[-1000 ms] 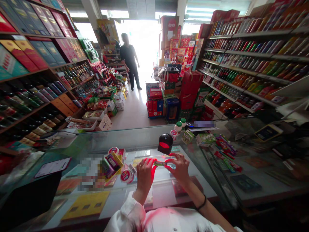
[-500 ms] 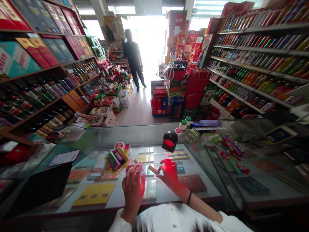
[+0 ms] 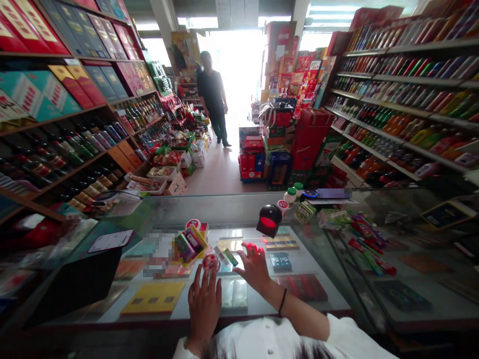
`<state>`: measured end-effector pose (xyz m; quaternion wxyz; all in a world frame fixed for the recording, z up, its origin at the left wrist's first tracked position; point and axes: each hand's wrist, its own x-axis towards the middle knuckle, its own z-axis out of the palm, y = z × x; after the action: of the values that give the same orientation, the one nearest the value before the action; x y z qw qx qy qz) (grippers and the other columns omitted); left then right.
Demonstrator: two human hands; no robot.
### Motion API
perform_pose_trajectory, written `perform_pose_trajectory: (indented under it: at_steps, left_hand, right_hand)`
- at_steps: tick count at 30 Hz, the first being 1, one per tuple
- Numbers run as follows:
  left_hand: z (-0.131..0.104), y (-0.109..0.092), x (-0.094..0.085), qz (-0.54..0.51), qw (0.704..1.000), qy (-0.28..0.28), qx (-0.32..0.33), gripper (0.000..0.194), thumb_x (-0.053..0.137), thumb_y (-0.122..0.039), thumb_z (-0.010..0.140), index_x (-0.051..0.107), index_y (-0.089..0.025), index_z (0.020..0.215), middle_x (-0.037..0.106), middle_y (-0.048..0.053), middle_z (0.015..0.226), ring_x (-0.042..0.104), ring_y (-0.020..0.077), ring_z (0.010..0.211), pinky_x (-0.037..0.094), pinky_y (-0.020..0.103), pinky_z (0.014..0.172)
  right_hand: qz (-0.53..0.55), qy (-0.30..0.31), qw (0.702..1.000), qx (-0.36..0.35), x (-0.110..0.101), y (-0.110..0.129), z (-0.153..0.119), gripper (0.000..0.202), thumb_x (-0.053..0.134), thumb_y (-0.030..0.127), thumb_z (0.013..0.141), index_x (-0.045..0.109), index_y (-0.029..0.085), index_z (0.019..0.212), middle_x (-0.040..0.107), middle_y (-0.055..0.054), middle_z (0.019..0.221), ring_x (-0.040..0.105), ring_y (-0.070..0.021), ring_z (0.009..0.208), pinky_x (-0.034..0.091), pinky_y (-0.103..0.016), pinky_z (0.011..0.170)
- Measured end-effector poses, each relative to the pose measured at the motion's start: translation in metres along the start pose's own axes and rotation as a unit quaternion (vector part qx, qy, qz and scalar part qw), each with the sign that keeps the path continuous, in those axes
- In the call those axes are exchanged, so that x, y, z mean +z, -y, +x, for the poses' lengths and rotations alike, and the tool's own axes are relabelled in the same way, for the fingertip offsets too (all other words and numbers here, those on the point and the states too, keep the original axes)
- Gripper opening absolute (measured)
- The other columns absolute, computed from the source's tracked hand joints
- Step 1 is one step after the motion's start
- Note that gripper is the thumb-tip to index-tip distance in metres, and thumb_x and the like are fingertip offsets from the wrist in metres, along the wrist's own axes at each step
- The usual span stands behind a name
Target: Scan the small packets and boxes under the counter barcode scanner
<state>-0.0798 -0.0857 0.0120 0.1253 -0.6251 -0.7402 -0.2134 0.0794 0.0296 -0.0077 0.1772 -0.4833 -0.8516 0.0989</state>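
My left hand [image 3: 205, 299] lies palm down over the glass counter [image 3: 262, 311], fingers stretched out. Its fingertips reach the near side of a round red-and-white tub [image 3: 211, 261]. My right hand [image 3: 255, 268] is open, with thumb and index finger apart. Just left of those fingers lies a small green-and-white pack [image 3: 231, 258]; whether they touch it I cannot tell. A pale slim pack [image 3: 221, 255] lies beside the green one. Beyond my right hand stands a black barcode scanner [image 3: 269, 220], its window glowing red and lighting my fingers.
A purple-and-yellow package [image 3: 190, 244] sits left of the tub. A phone [image 3: 111, 241] and a black panel [image 3: 75, 284] are further left. White bottles with green caps [image 3: 291, 194] and candy packs [image 3: 368, 229] stand right. A person [image 3: 212, 99] stands in the aisle.
My right hand has let go of the small pack, which now lies on the counter, and its fingers have spread. My left hand has lowered and flattened. The view has shifted slightly left.
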Motion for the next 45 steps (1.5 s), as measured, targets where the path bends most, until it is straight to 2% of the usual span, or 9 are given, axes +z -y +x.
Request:
perform_pose_trajectory:
  at_steps: [4, 8, 17, 22, 24, 27, 32, 38, 45]
  left_hand:
    - [0.006, -0.009, 0.000, -0.024, 1.000, -0.001, 0.014, 0.067, 0.049, -0.022, 0.098, 0.026, -0.036, 0.160, 0.049, 0.005, 0.156, 0.045, 0.0291, 0.144, 0.040, 0.046, 0.108]
    - [0.019, -0.031, 0.009, -0.027, 0.999, -0.017, 0.031, 0.061, 0.051, -0.021, 0.098, 0.038, -0.036, 0.155, 0.056, 0.004, 0.150, 0.050, 0.0292, 0.139, 0.040, 0.045, 0.107]
    - [0.065, -0.119, 0.030, -0.114, 0.980, 0.011, 0.161, 0.061, 0.049, -0.020, 0.099, 0.034, -0.033, 0.157, 0.048, 0.002, 0.157, 0.041, 0.0256, 0.147, 0.033, 0.039, 0.112]
    - [0.081, -0.167, 0.049, -0.112, 0.974, 0.008, 0.198, 0.061, 0.052, -0.022, 0.099, 0.035, -0.035, 0.156, 0.048, 0.000, 0.157, 0.042, 0.0233, 0.146, 0.034, 0.037, 0.111]
    - [0.086, -0.182, 0.056, -0.105, 0.971, 0.005, 0.217, 0.063, 0.053, -0.022, 0.098, 0.033, -0.037, 0.156, 0.047, -0.002, 0.158, 0.042, 0.0228, 0.146, 0.035, 0.037, 0.110]
    - [0.091, -0.198, 0.062, -0.105, 0.966, -0.003, 0.237, 0.065, 0.054, -0.020, 0.098, 0.031, -0.037, 0.157, 0.047, -0.003, 0.158, 0.041, 0.0224, 0.146, 0.036, 0.037, 0.109]
    - [0.093, -0.207, 0.064, -0.112, 0.965, -0.005, 0.239, 0.065, 0.052, -0.021, 0.098, 0.030, -0.037, 0.157, 0.044, -0.003, 0.159, 0.038, 0.0234, 0.148, 0.033, 0.038, 0.113]
    - [0.094, -0.201, 0.063, -0.106, 0.970, -0.010, 0.217, 0.067, 0.053, -0.022, 0.098, 0.027, -0.040, 0.157, 0.043, -0.003, 0.160, 0.039, 0.0231, 0.148, 0.030, 0.037, 0.115]
    - [0.096, -0.201, 0.062, -0.069, 0.977, -0.014, 0.203, 0.072, 0.058, -0.029, 0.095, 0.025, -0.042, 0.157, 0.035, 0.001, 0.164, 0.033, 0.0286, 0.151, 0.013, 0.046, 0.123]
  right_hand:
    - [-0.008, -0.086, 0.994, 0.066, -0.017, -0.028, -0.014, 0.040, 0.062, 0.047, 0.094, 0.062, 0.029, 0.130, 0.058, -0.010, 0.145, 0.045, -0.0325, 0.135, 0.027, -0.048, 0.109]
    - [-0.035, -0.141, 0.976, 0.162, -0.044, -0.076, -0.033, 0.034, 0.054, 0.041, 0.098, 0.063, 0.027, 0.128, 0.060, -0.010, 0.140, 0.049, -0.0312, 0.128, 0.029, -0.047, 0.104]
    - [-0.168, -0.198, 0.905, 0.337, -0.106, -0.197, -0.095, 0.038, 0.046, 0.034, 0.096, 0.066, 0.019, 0.125, 0.063, -0.017, 0.135, 0.047, -0.0341, 0.125, 0.030, -0.052, 0.101]
    - [-0.235, -0.146, 0.905, 0.323, -0.135, -0.259, -0.099, 0.052, 0.045, 0.027, 0.093, 0.055, 0.021, 0.143, 0.058, -0.012, 0.146, 0.044, -0.0329, 0.130, 0.032, -0.051, 0.103]
    - [-0.269, -0.081, 0.914, 0.294, -0.145, -0.279, -0.087, 0.061, 0.044, 0.026, 0.092, 0.043, 0.024, 0.153, 0.050, -0.010, 0.155, 0.037, -0.0333, 0.137, 0.033, -0.052, 0.104]
    - [-0.279, -0.051, 0.921, 0.268, -0.157, -0.303, -0.062, 0.068, 0.043, 0.024, 0.091, 0.033, 0.027, 0.158, 0.043, -0.006, 0.160, 0.029, -0.0316, 0.143, 0.031, -0.051, 0.107]
    - [-0.283, -0.016, 0.924, 0.256, -0.162, -0.324, -0.032, 0.071, 0.043, 0.015, 0.087, 0.035, 0.028, 0.157, 0.047, -0.008, 0.157, 0.033, -0.0318, 0.139, 0.030, -0.051, 0.104]
    - [-0.285, 0.000, 0.926, 0.248, -0.166, -0.331, -0.021, 0.078, 0.057, 0.024, 0.084, 0.032, 0.022, 0.159, 0.057, -0.017, 0.138, 0.044, -0.0341, 0.122, 0.031, -0.050, 0.102]
    - [-0.279, 0.009, 0.933, 0.227, -0.174, -0.353, -0.008, 0.061, 0.060, 0.021, 0.081, 0.056, 0.022, 0.142, 0.055, -0.016, 0.145, 0.042, -0.0369, 0.129, 0.031, -0.052, 0.105]
